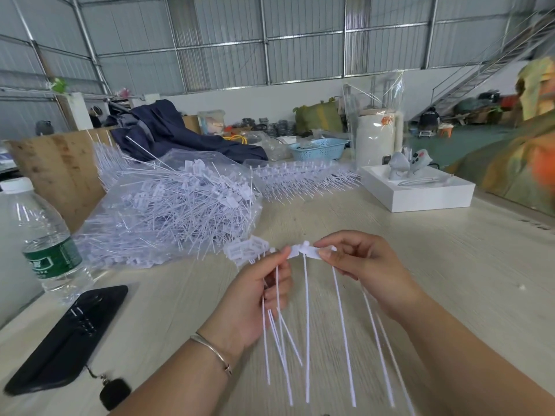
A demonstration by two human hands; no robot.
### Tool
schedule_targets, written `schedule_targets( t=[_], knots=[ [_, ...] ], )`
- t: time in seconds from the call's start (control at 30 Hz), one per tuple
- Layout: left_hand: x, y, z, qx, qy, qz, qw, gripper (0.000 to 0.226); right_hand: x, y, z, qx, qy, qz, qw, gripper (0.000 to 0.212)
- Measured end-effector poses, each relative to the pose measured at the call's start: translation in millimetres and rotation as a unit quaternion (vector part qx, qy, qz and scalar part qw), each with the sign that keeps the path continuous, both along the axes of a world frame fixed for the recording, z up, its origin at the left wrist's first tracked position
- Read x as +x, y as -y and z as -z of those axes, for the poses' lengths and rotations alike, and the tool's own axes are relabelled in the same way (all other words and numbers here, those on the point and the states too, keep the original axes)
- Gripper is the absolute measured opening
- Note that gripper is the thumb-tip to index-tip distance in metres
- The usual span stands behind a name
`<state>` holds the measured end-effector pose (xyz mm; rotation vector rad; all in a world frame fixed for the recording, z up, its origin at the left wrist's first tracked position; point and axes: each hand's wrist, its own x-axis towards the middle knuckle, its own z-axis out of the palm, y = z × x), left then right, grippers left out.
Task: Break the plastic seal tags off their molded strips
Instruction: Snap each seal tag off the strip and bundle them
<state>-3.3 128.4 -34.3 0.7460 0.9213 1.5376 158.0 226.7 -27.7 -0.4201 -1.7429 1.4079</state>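
A white molded strip of seal tags (303, 252) is held between both hands above the table, its long thin tails hanging down toward me. My left hand (255, 292) pinches the strip's left end and also grips a bundle of tags (246, 250) with their tails. My right hand (357, 259) pinches the strip's right end with thumb and fingers. A big heap of loose white tags (180, 211) lies on clear plastic to the left behind the hands. More unbroken strips (303, 178) lie further back.
A water bottle (39, 238) stands at the left, a black phone (69, 337) with a strap lies near the front left. A white box (420, 193) holding a grey controller sits at the right. A cardboard box (57, 169), dark cloth and a blue basket (321, 148) stand behind.
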Motion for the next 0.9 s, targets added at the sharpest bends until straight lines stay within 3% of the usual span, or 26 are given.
schedule_targets(
  t=[0.13,0.3,0.47,0.63,0.8,0.9],
  knots=[
    [2,0,2,-0.01,-0.041,-0.021,0.999,0.024,2,0,-1,0.044,0.016,0.002,0.999,0.013],
    [1,3,1,-0.026,-0.159,-0.038,0.986,0.027,8,-4,-5,0.042,0.055,0.01,0.998,0.009],
    [2,6,-5,-0.023,-0.222,0.039,0.974,0.014,15,-5,-12,-0.01,0.085,-0.02,0.996,0.012],
    [1,6,-7,-0.06,-0.288,0.118,0.949,0.013,14,-7,-11,-0.003,0.144,-0.063,0.988,0.015],
    [-8,9,-8,-0.087,-0.281,0.131,0.947,0.032,23,-19,-12,-0.041,0.088,-0.062,0.993,0.016],
    [-18,8,-6,-0.074,-0.186,0.105,0.974,0.038,32,-34,-11,-0.068,0.027,0.01,0.997,0.014]
  ],
)
